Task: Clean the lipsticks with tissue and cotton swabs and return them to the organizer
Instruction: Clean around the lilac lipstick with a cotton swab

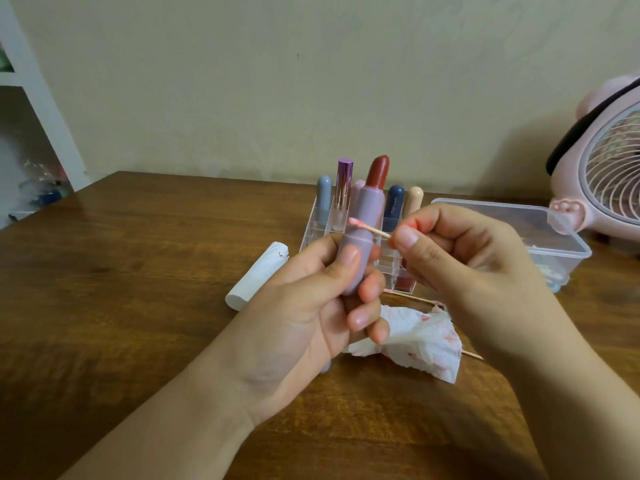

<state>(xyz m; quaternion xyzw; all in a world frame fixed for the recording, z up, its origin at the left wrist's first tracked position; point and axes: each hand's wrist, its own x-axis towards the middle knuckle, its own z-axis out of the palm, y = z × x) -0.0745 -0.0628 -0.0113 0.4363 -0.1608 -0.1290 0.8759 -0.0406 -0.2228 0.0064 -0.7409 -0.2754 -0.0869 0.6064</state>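
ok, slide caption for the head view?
Left hand grips open lipstick; right hand holds cotton swab against it.

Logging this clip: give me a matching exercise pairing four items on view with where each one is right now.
Items:
1. lilac lipstick
2. cotton swab
3. stained tissue
4. navy lipstick

Places:
A. lying on the table
B. standing in the organizer
C. gripped by the left hand
D. pinched by the right hand

Pairs: 1-C, 2-D, 3-A, 4-B
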